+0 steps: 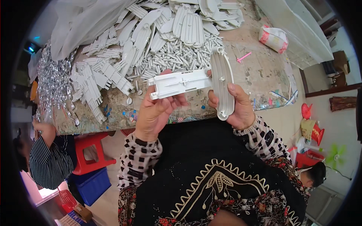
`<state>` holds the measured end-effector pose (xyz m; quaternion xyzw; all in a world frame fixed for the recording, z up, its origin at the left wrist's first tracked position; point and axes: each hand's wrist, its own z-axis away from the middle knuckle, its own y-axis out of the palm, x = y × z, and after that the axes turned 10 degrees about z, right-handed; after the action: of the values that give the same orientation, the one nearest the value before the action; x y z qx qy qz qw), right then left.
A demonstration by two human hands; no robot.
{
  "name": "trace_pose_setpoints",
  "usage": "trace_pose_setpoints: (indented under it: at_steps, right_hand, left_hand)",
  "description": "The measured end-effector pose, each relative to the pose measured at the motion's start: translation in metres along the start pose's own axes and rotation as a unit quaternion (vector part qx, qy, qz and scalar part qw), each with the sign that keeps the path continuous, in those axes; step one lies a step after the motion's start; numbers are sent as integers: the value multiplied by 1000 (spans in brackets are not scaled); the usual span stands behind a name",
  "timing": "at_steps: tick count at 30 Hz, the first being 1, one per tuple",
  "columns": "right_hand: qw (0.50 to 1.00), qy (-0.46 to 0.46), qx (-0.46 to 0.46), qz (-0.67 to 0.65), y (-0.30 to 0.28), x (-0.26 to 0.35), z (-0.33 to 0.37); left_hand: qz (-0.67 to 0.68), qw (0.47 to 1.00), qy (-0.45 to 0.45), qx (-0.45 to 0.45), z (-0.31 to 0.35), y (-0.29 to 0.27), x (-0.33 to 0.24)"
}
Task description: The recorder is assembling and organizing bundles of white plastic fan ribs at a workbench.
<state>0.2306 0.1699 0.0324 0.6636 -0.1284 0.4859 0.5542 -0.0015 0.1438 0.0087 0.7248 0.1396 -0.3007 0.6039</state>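
Between my hands, over the table's near edge, are two white plastic parts. My left hand (160,107) is closed round a flat oblong part (179,84) with raised ribs and small clips at its left end. My right hand (235,103) grips a curved, boat-shaped part (222,84), stood on end, with long ridges inside. The oblong part's right end meets the curved part's side; whether they are joined I cannot tell. Just beyond lies a heap of small white pegs (181,56), with more curved parts (190,28) piled behind it.
Oblong ribbed pieces (117,77) lie left of the pegs, beside a mass of silvery strips (54,81). A pink-and-white roll (273,38) and a pink stick (244,57) are on the table's right. A red stool (92,152) and another person's arm (47,132) are at the left.
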Motion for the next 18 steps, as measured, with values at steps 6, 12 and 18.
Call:
trace_pose_setpoints:
  at_steps: [6,12,18]
  right_hand:
    - [998,51,22,-36,9,-9,-3]
    - [948,187,252,44,9,5,15]
    - [973,44,133,182,28,27,22]
  left_hand:
    - [-36,978,202,-39,-19,23,-6]
    - [94,982,166,8,-24,8,-22]
    - [146,983,99,55,-28,17,-3]
